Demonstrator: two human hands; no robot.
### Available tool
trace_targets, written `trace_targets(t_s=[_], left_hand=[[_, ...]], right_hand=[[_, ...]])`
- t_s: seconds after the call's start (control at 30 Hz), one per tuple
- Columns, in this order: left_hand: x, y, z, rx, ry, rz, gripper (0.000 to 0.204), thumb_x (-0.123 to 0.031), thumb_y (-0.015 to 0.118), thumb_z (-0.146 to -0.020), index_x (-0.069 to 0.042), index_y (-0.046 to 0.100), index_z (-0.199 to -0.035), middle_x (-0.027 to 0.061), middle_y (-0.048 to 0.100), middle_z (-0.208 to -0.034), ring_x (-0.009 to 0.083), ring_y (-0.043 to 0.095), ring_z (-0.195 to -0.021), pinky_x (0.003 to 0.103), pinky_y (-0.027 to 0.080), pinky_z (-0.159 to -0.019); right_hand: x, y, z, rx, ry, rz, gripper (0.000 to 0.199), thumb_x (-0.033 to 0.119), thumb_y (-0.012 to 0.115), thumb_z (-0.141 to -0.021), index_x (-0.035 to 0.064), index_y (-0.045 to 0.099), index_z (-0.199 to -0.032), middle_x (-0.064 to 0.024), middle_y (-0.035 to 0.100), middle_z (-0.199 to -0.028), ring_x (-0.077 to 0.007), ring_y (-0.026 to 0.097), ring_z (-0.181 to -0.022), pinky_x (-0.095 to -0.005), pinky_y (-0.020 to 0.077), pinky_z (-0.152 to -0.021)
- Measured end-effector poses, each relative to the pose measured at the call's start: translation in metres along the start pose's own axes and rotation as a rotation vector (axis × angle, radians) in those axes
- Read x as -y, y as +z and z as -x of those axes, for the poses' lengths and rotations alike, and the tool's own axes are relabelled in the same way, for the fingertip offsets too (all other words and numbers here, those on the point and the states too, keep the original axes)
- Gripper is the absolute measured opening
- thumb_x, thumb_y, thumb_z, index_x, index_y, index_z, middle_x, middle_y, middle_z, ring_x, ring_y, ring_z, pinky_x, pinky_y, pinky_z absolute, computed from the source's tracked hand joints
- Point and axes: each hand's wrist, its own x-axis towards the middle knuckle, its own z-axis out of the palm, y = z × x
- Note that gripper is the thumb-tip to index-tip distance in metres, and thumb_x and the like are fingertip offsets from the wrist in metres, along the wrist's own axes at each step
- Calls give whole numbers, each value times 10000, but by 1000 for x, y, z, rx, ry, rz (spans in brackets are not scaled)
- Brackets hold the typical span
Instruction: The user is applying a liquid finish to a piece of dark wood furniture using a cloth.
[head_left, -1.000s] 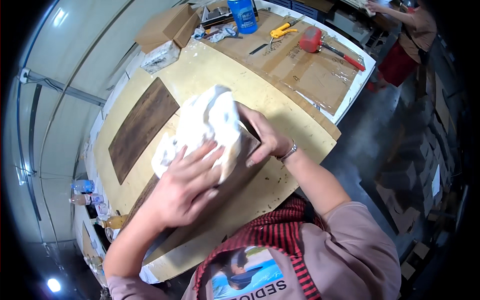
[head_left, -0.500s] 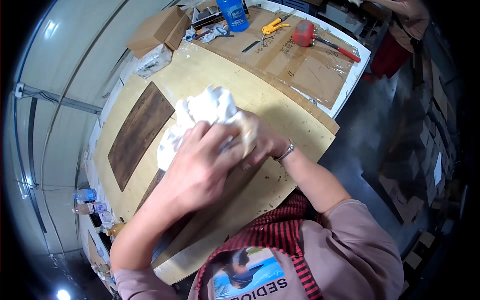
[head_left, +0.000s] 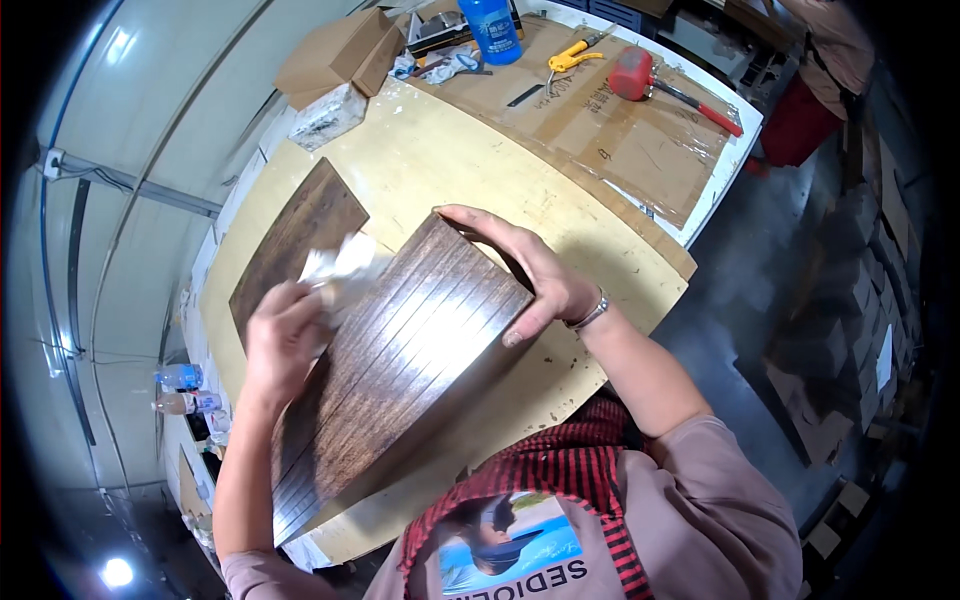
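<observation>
Fingers (head_left: 288, 300) of the left hand (head_left: 280, 345) are curled tight on a white cloth (head_left: 345, 272), blurred, beside the grooved wood (head_left: 420, 330) at its ten o'clock; whether cloth meets wood I cannot tell. The right hand (head_left: 545, 280) clamps the wood's two o'clock end, thumb on the near edge, fingertips over the far corner. The wood's length runs down toward seven, above the pale table (head_left: 430, 135). From its middle, a dark panel (head_left: 290, 240) lies at half past ten, a blue bottle (head_left: 492, 32) past twelve, a yellow air gun (head_left: 573, 60) and red mallet (head_left: 630, 76) at one.
</observation>
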Motion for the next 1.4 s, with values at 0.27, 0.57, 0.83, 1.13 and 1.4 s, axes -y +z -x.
trace_targets(t_s=[0.27, 0.57, 0.83, 1.13, 1.4], left_hand=[[-95, 16, -49, 88, 292, 94, 405, -145, 684, -856, -38, 627, -1243, 151, 504, -1414, 374, 459, -1311, 453, 397, -1065], [-54, 17, 7, 14, 209, 58, 346, 2, 644, -776, -6, 653, -1121, 211, 572, -1295, 432, 488, -1275, 545, 394, -1060], [-87, 5, -18, 58, 221, -19, 425, 59, 570, -650, -29, 703, -1045, 147, 584, -1150, 330, 543, -945, 424, 484, -827], [-95, 7, -23, 47, 230, -101, 406, 1, 583, -690, -20, 688, -1081, 142, 574, -1097, 329, 542, -952, 408, 464, -843], [-105, 21, -26, -38, 132, -65, 434, 6, 580, -711, -53, 682, -1129, 148, 578, -1102, 330, 564, -983, 424, 466, -867]], right_hand=[[10, 11, 10, -71, 291, -164, 1178, 253, 873, -469, 39, 352, -1504, -104, 492, -1417, -237, 473, -1309, -344, 332, -1133], [-2, 8, 0, -21, 66, -14, 1239, 368, 865, -477, -61, 304, -1494, -160, 451, -1443, -235, 435, -1341, -336, 281, -1157], [-1, 5, 3, -37, 106, -88, 1247, 322, 874, -475, -60, 276, -1500, -156, 450, -1442, -237, 437, -1340, -341, 285, -1158], [0, -1, 1, 2, 46, 26, 1248, 379, 872, -485, -61, 280, -1492, -179, 416, -1459, -278, 425, -1354, -363, 299, -1154], [-2, -1, 2, 6, 74, 27, 1264, 393, 868, -476, -52, 275, -1500, -191, 408, -1455, -305, 418, -1355, -378, 294, -1158]])
